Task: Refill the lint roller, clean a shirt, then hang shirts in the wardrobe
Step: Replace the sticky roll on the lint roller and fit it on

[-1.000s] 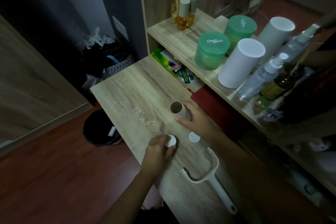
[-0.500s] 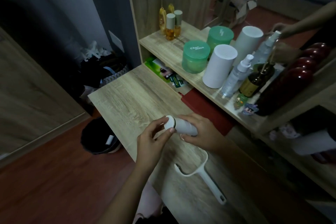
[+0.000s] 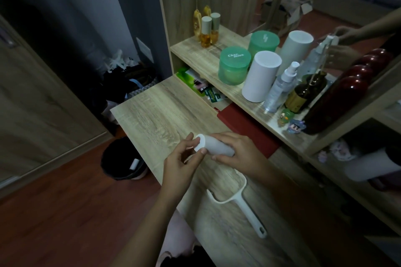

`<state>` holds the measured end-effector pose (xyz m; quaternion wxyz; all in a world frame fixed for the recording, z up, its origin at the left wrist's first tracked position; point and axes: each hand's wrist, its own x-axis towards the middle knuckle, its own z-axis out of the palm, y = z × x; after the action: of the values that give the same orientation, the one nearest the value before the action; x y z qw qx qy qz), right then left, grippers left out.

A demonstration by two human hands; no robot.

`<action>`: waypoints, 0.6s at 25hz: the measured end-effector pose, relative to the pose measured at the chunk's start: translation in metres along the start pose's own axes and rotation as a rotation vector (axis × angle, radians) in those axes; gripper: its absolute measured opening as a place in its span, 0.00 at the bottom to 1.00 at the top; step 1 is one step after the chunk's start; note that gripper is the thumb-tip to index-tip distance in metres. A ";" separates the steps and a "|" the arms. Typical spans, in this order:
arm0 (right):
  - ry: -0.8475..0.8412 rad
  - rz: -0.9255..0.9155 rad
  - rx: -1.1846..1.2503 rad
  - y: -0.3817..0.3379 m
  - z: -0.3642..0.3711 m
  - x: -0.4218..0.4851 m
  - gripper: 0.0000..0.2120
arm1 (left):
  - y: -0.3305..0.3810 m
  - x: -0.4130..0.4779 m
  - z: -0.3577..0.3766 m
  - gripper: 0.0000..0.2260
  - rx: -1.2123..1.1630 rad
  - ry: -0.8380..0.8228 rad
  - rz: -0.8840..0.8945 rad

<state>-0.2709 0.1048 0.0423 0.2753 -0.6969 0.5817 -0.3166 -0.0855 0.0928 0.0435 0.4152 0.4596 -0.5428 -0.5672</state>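
Tabletop [image 3: 156, 115] left clear; handle [image 3: 243, 204] near; shelf [image 3: 208, 58] crowded right.

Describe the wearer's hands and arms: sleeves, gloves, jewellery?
Both the left hand and the right hand are bare: no gloves, and no rings or watch visible in the dim light. Forearms are uncovered up to the frame edge; no sleeve shows.

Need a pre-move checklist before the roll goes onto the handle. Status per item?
1. Right hand grips the roll: ok.
2. Left hand fingers on the end cap: ok.
3. Cap fully seated: cannot tell.
4. Other end of the roll capped: cannot tell, hidden by the right hand.
5. Roller handle free on the table, in reach: ok.
6. Neither hand free to lift the handle: not ok.
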 end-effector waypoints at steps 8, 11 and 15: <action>-0.239 0.234 -0.236 0.048 0.021 0.015 0.40 | 0.016 0.000 -0.015 0.07 0.253 0.312 0.258; -0.365 0.310 -0.361 0.069 0.043 0.013 0.32 | 0.024 -0.002 -0.023 0.07 0.257 0.336 0.280; -0.384 0.293 -0.556 0.072 0.059 0.014 0.21 | 0.028 -0.006 -0.028 0.07 0.240 0.357 0.274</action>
<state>-0.2701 0.0800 -0.0481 0.2221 -0.7010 0.6769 0.0329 -0.0579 0.0906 0.0723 0.5200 0.5205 -0.5815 -0.3472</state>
